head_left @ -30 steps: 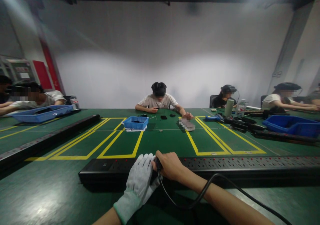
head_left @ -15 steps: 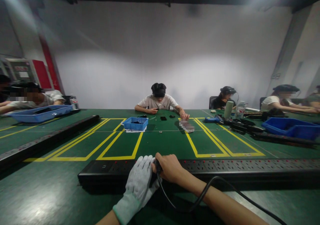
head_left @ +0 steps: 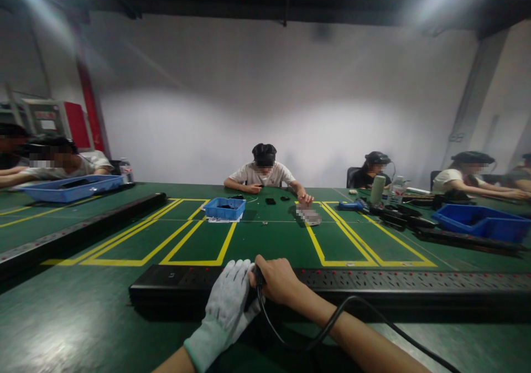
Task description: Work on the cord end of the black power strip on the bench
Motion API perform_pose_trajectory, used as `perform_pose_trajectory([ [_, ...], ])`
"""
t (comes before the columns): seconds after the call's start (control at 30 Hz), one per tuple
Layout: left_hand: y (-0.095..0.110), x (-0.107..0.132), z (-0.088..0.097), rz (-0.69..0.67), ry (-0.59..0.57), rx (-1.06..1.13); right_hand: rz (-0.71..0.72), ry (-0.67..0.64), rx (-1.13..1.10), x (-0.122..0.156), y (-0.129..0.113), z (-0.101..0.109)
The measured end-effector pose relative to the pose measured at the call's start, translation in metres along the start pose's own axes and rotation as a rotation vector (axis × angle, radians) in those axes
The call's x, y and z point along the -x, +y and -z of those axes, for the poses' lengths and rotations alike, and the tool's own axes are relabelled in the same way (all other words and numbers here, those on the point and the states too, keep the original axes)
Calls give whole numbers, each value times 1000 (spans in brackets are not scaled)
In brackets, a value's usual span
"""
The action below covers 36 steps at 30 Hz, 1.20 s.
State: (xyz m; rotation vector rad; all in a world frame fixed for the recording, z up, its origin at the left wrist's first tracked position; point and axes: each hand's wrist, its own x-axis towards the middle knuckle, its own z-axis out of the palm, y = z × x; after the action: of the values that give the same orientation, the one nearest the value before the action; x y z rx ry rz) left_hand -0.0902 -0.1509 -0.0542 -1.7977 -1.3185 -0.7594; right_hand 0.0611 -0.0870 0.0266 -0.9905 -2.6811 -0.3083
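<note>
A long black power strip (head_left: pixel 373 283) with a row of sockets and small red lights lies across the green table before me. My left hand (head_left: pixel 230 295), in a pale glove, grips its left part, fingers laid over the top and thumb down the near side. Beside it, my bare right hand (head_left: pixel 276 279) is closed around a black power plug (head_left: pixel 259 276) at the strip's top. Fingers hide most of the plug, so I cannot tell whether its pins are in a socket. From the plug a black cable (head_left: pixel 352 301) loops down and over my right forearm.
Yellow tape lines mark the table (head_left: pixel 265 245). Beyond them stand a small blue bin (head_left: pixel 225 208) and a person (head_left: pixel 263 174) reaching toward a blurred object (head_left: pixel 309 215). A larger blue bin (head_left: pixel 483 223) is right, a blue tray (head_left: pixel 72 189) left, near another power strip (head_left: pixel 83 226).
The view has tilted slightly, so the far scene sits a little lower. Both my hands keep their hold on the power strip and plug. The person opposite has lifted their fingers slightly.
</note>
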Motion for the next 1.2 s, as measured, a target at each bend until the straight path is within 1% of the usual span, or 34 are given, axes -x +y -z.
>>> perform_pose_trajectory([
  [0.23, 0, 1, -4, 8, -36, -24, 31, 15, -8, 0, 1, 0],
  [0.47, 0, -2, 0, 15, 14, -13, 48, 11, 6, -1, 2, 0],
  [0.63, 0, -1, -3, -7, -13, -55, 28, 29, 10, -3, 2, -5],
  [0.7, 0, 0, -5, -17, -2, -70, 32, 24, 15, -4, 3, -5],
  [0.77, 0, 1, -6, -17, 21, -79, 62, 16, 12, -6, 7, -4],
  [0.87, -1, 1, -5, -20, 32, -96, 180, -3, -15, -13, 16, -1],
  [0.97, -3, 0, 2, -84, 75, -90, 292, -34, -35, -19, 22, 2],
  [1.03, -4, -1, 7, -90, 93, -78, 316, -53, -55, -22, 24, 3],
  [1.2, -1, -2, 16, -49, 48, -51, 287, -44, -142, -22, 24, -1],
])
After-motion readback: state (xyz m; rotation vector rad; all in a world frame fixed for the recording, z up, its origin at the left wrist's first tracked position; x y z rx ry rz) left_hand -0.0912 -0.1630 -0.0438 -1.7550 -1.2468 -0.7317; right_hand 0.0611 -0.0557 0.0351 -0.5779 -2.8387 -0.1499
